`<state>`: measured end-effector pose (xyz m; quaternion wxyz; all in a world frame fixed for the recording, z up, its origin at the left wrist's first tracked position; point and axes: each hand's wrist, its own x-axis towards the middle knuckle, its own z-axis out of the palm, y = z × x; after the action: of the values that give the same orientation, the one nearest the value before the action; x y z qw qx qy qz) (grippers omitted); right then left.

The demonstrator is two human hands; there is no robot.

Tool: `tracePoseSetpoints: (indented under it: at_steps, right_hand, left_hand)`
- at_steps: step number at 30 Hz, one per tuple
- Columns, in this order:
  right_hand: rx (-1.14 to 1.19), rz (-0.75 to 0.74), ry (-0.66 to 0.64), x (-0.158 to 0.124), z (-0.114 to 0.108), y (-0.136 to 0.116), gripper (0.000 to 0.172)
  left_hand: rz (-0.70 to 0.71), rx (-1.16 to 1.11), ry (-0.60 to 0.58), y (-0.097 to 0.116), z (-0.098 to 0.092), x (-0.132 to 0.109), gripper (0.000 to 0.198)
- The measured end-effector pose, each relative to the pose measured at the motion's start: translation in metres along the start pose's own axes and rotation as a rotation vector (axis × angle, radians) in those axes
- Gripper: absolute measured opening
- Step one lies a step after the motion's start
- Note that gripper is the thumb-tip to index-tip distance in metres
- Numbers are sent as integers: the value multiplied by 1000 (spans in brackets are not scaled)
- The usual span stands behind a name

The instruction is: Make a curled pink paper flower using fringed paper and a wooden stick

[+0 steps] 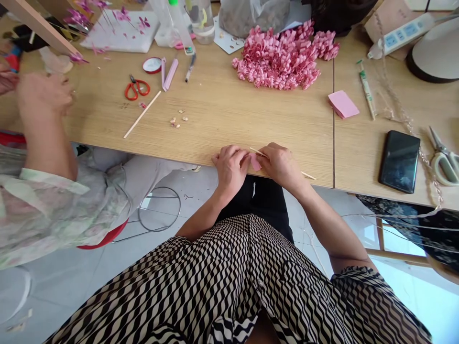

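At the near edge of the wooden table (218,107), working left to right, a co-worker's hand (45,95) in a floral sleeve (53,210) hangs over the wood, well apart from the person's own hands. Further in lie red-handled scissors (136,88), a loose wooden stick (142,114) and a few small scraps (177,119).

The person's left hand (231,167) rests at the table edge, curled nearly shut, with its fingers (242,157) closing on a small piece of pink paper (255,162). That paper sits between both hands, against a thin wooden skewer (306,174) whose tip pokes out to the right. The right hand (281,167) is also nearly closed, pinching the skewer and the paper's other side; the exact contact is hidden. Keeping both hands this close and braced near the edge looks like the steady way to work, with a light pinch to avoid creasing the paper.

Beyond them sit a heap of curled pink paper (283,57) and a pink paper stack (343,104). Further right lie a black smartphone (399,161) and white-handled scissors (444,167).
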<state>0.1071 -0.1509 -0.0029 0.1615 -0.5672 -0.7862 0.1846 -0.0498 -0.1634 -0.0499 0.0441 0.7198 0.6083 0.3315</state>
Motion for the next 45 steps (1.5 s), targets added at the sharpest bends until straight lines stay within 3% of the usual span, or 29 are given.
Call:
tracePoseSetpoints:
  at_steps: [4,8,17,20,24,26,29,31,45]
  right_hand:
    - [-25,6,30,-9,1,3,31]
    - [16,-102,86,-18,3,9,37]
    - [9,-306,151,-27,12,23,27]
    - [33,-320,145,-29,14,21,23]
    - [30,-305,156,-34,17,18,24]
    - [35,-310,160,-35,19,18,24]
    - [42,-315,154,-35,21,18,25]
    - [34,-312,142,-35,22,18,25]
    - [-3,-267,63,-37,19,15,29]
  left_hand:
    - [36,-17,-74,-5,-5,5,13]
    - [176,-45,-174,-16,-10,15,18]
    - [319,-99,-308,-34,-17,31,19]
    - [332,-124,-248,-38,-22,28,22]
    - [197,-156,135,-38,-26,-2,18]
    - [183,-146,263,-36,-23,-26,13]
    - [308,-152,195,-33,-13,-56,9]
    - [310,-126,152,-30,-5,-66,11]
    - [130,-163,123,-22,2,-63,23]
